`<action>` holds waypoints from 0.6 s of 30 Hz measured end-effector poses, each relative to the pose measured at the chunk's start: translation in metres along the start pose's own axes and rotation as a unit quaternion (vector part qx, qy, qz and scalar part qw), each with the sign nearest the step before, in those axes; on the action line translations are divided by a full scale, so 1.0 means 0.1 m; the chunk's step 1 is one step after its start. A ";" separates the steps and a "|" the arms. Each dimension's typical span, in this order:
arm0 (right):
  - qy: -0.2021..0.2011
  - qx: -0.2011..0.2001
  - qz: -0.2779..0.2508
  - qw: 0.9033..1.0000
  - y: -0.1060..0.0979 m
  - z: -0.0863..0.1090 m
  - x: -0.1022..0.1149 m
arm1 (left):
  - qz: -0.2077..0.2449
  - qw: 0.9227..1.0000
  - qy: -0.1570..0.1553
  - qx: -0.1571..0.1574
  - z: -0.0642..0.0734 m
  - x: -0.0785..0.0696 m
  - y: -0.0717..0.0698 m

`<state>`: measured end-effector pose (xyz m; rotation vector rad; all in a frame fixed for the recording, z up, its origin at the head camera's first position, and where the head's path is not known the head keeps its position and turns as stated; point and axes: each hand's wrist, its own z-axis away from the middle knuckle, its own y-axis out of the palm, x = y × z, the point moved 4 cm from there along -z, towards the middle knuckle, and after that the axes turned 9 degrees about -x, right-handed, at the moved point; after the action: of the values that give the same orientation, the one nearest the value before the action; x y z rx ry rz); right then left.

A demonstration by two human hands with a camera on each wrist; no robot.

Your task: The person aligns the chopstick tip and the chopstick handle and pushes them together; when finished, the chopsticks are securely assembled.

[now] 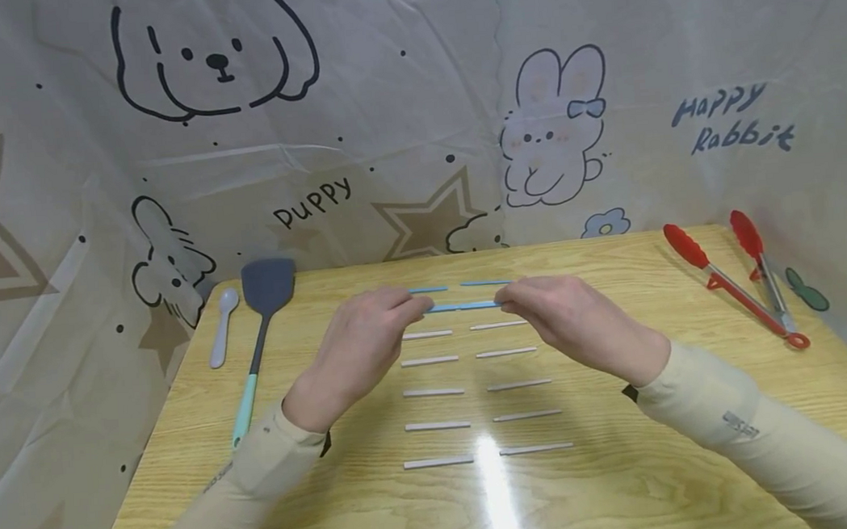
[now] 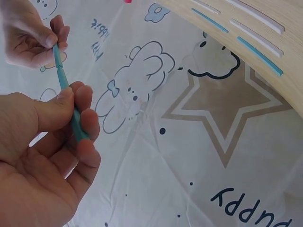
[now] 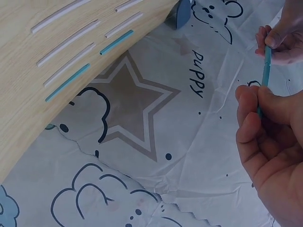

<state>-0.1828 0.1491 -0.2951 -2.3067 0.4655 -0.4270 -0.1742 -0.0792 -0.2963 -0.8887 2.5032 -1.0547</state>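
Both hands are raised over the back of the table, holding a thin blue stick [image 1: 458,307] level between them. The left hand [image 1: 366,341] pinches its left end with thumb and fingers. At the right end, the right hand [image 1: 580,320] pinches it the same way. A notch-like joint shows mid-length in the left wrist view, where two blue lengths [image 2: 62,78] meet end to end; whether they are locked together I cannot tell. Behind the hands, two more blue sticks [image 1: 428,289] [image 1: 484,282] lie on the table, each partly hidden in the head view.
Several white sticks [image 1: 437,426] [image 1: 527,415] lie in two columns on the wooden table [image 1: 321,497]. At left are a small pale spoon [image 1: 221,333] and a spatula [image 1: 257,347]. Red-tipped tongs [image 1: 749,301] lie at right. A printed cloth [image 1: 386,121] hangs behind.
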 end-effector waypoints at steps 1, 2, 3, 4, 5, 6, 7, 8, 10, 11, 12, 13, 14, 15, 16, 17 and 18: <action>-0.002 -0.001 0.000 1.000 0.00 0.00 0.00 | 0.000 1.000 0.001 -0.003 0.00 0.00 0.00; -0.004 -0.003 0.001 1.000 0.00 0.00 0.00 | -0.001 1.000 0.002 -0.005 0.00 -0.01 0.01; -0.005 -0.005 0.002 1.000 -0.01 0.01 -0.01 | -0.001 1.000 0.004 -0.008 0.00 -0.01 0.01; -0.007 -0.007 0.005 1.000 -0.01 0.01 -0.01 | 0.000 1.000 0.005 -0.010 -0.01 -0.01 0.01; -0.010 -0.010 0.009 1.000 -0.01 0.01 -0.01 | 0.000 1.000 0.007 -0.012 -0.01 -0.02 0.01; -0.012 -0.013 0.012 1.000 -0.02 0.00 -0.01 | 0.001 1.000 0.008 -0.015 -0.01 -0.02 0.01; -0.015 -0.016 0.016 1.000 -0.02 0.00 -0.01 | 0.002 1.000 0.009 -0.018 -0.01 -0.02 0.01; -0.016 -0.017 0.020 1.000 -0.02 0.00 -0.01 | 0.004 1.000 0.010 -0.021 -0.01 -0.02 0.01; -0.019 -0.018 0.023 0.999 -0.03 -0.01 -0.01 | 0.008 1.000 0.012 -0.027 -0.01 -0.02 0.01; -0.021 -0.018 0.023 0.999 -0.03 -0.01 -0.01 | 0.012 0.999 0.013 -0.031 -0.01 -0.02 0.00; -0.021 -0.018 0.022 0.999 -0.04 -0.01 -0.01 | 0.016 0.999 0.014 -0.035 -0.01 -0.02 0.00; -0.022 -0.018 0.023 0.999 -0.04 -0.01 -0.01 | 0.019 0.999 0.015 -0.039 -0.01 -0.02 0.00; -0.022 -0.019 0.023 0.999 -0.04 -0.01 0.00 | 0.023 0.999 0.017 -0.043 -0.01 -0.03 0.00; -0.025 -0.022 0.024 0.999 -0.04 -0.01 0.00 | 0.025 0.998 0.017 -0.048 -0.01 -0.03 0.01; -0.028 -0.027 0.027 0.999 -0.04 -0.01 0.01 | 0.026 0.998 0.018 -0.052 -0.01 -0.03 0.01; -0.031 -0.032 0.028 0.999 -0.03 0.00 0.02 | 0.027 0.998 0.018 -0.056 0.00 -0.03 0.02; -0.036 -0.037 0.030 0.998 -0.03 0.00 0.02 | 0.027 0.998 0.018 -0.059 0.00 -0.03 0.02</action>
<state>-0.1801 0.1499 -0.2925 -2.3648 0.5205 -0.3008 -0.1726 -0.0761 -0.2976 -0.8366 2.6260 -0.9222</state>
